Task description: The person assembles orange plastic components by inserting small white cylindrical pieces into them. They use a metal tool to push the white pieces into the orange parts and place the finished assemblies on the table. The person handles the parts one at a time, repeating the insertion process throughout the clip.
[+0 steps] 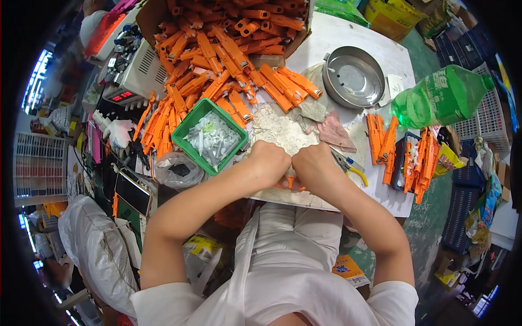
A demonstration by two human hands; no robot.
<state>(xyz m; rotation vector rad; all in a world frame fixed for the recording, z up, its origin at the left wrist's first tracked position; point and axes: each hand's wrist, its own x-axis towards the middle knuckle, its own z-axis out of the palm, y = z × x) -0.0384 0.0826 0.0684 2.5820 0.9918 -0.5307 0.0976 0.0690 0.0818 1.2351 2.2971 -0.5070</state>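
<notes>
My left hand (pixel 270 164) and my right hand (pixel 315 167) are curled side by side near the table's front edge. Both are closed on an orange plastic part (pixel 290 183), which shows only below and between the fists. Its full shape is hidden by my fingers. Beside my right hand lie pliers with yellow handles (pixel 359 175). To the left of my left hand stands a green tray (pixel 188 154), filled with small whitish plastic pieces (pixel 212 136). Beyond my hands, a large heap of orange plastic parts (pixel 223 65) spills toward me out of a cardboard box (pixel 149 22).
A round metal pan (pixel 361 81) sits at the back right, beside a green bottle (pixel 443 100). More orange parts (pixel 421 163) lie at the right edge. A pink cloth (pixel 336 132) is beyond my right hand. Leftward are a phone (pixel 132 191) and a boxy device (pixel 136 70).
</notes>
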